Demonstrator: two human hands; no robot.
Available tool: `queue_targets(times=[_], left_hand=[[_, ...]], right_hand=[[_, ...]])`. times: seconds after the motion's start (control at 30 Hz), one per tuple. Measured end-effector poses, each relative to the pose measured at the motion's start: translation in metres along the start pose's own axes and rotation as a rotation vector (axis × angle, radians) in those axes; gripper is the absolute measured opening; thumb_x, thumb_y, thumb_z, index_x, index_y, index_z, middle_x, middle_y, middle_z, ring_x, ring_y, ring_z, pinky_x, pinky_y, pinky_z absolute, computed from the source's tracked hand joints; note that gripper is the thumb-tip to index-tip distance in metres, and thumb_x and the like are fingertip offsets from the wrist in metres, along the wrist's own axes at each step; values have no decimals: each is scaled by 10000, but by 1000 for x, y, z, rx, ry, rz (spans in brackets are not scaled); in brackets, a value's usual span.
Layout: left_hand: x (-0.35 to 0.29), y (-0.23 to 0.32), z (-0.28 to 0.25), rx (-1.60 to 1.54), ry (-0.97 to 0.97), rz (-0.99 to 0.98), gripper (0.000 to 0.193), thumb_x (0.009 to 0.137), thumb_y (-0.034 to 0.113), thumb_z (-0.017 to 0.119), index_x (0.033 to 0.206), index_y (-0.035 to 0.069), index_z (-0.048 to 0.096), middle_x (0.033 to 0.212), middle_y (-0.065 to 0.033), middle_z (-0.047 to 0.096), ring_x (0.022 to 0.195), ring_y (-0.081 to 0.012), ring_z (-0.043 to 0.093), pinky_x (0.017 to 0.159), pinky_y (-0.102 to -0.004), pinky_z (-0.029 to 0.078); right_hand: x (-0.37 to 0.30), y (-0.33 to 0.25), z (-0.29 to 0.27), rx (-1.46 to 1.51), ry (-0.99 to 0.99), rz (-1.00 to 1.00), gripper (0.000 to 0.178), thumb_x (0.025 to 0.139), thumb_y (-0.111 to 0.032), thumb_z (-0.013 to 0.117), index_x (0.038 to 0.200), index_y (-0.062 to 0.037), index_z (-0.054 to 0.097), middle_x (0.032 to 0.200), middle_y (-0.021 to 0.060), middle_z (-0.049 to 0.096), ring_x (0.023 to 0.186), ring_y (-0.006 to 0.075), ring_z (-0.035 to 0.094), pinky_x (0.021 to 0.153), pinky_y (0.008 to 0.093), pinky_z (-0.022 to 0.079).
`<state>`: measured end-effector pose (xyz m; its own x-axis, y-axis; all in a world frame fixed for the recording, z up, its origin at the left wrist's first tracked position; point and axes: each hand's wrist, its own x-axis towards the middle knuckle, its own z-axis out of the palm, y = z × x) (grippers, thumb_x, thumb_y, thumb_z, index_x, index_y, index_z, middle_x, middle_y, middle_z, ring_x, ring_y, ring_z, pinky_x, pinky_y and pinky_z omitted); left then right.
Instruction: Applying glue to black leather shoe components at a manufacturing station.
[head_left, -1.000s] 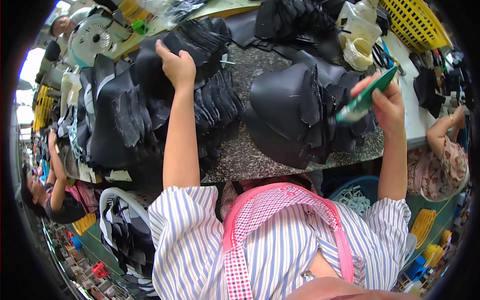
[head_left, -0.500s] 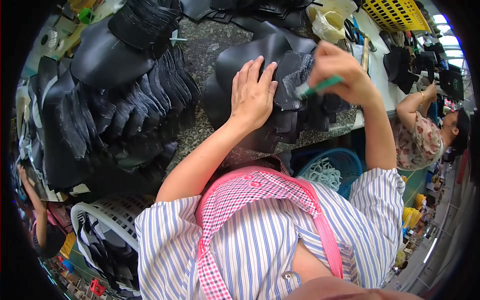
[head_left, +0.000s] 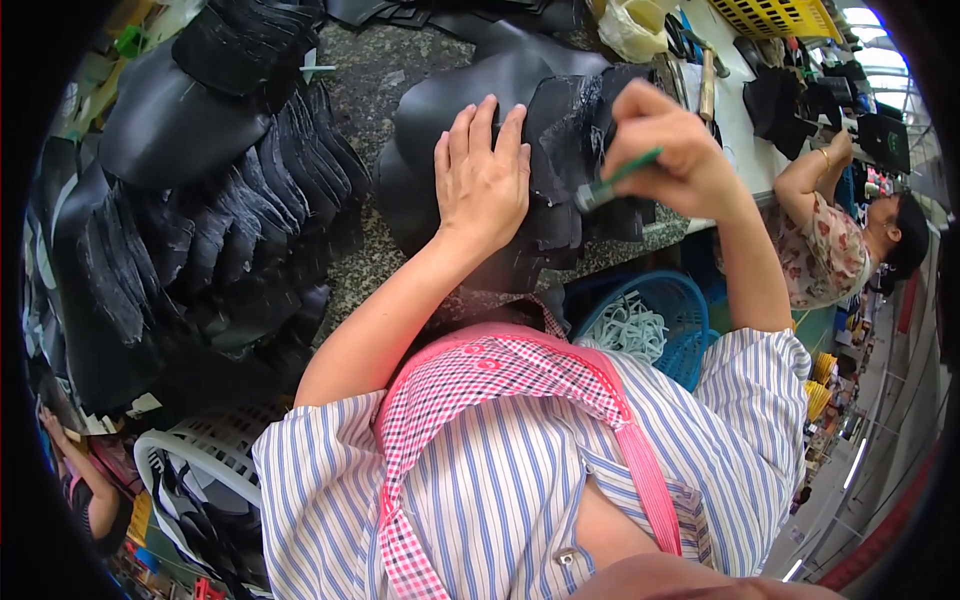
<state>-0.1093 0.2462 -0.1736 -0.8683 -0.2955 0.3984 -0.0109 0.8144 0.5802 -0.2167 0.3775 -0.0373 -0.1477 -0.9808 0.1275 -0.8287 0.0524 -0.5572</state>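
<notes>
The left hand (head_left: 485, 180) lies flat, palm down, fingers together and extended, pressing on a stack of black cut pieces (head_left: 560, 170) that rests on the speckled stone bench (head_left: 380, 80) directly ahead of the person. The right hand (head_left: 665, 150) is clamped around a green-handled brush (head_left: 615, 182), fingers curled tight on the handle; the brush tip touches the upper black piece just beside the left hand's fingertips. The stack sits near the bench's front edge, partly overhanging it.

To the left on the bench, larger black pieces are fanned in overlapping rows (head_left: 200, 230), well apart from the hands. A hammer (head_left: 707, 85) lies beyond the right hand on the white surface, and a yellow basket (head_left: 780, 15) stands at the far right corner. Below the bench edge, a blue basket (head_left: 660, 310) holds white strips, just beside the right forearm. A white basket (head_left: 200, 470) with dark pieces stands at lower left.

A co-worker in a floral top (head_left: 825, 250) sits at the right, one arm raised to the adjacent table. The person wears a striped shirt under a pink checked apron (head_left: 480, 400).
</notes>
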Motion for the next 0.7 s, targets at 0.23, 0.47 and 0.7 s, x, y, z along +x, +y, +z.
queue_targets(times=[0.23, 0.47, 0.7], left_hand=[[27, -10, -7, -400, -224, -117, 336, 761, 167, 491, 1084, 72, 482, 1166, -158, 388, 1095, -322, 324, 922, -420, 252], [22, 1, 2, -313, -216, -170, 442, 723, 160, 557, 1137, 72, 433, 1233, -162, 313, 1169, -313, 235, 956, -428, 192], [39, 4, -3, -360, -336, -233, 420, 683, 115, 588, 1076, 72, 446, 1253, -157, 299, 1182, -310, 218, 961, -417, 174]], right_hand=[[23, 10, -17, -102, 119, -34, 90, 663, -65, 606, 706, 3, 566, 803, 59, 536, 764, 177, 451, 668, 296, 367], [21, 19, -47, 255, 362, 236, 120, 624, -55, 641, 719, -19, 575, 739, 51, 463, 722, 174, 459, 609, 278, 369], [25, 42, -64, -288, 371, 153, 108, 611, -71, 639, 696, -45, 578, 671, 77, 471, 685, 219, 455, 598, 326, 357]])
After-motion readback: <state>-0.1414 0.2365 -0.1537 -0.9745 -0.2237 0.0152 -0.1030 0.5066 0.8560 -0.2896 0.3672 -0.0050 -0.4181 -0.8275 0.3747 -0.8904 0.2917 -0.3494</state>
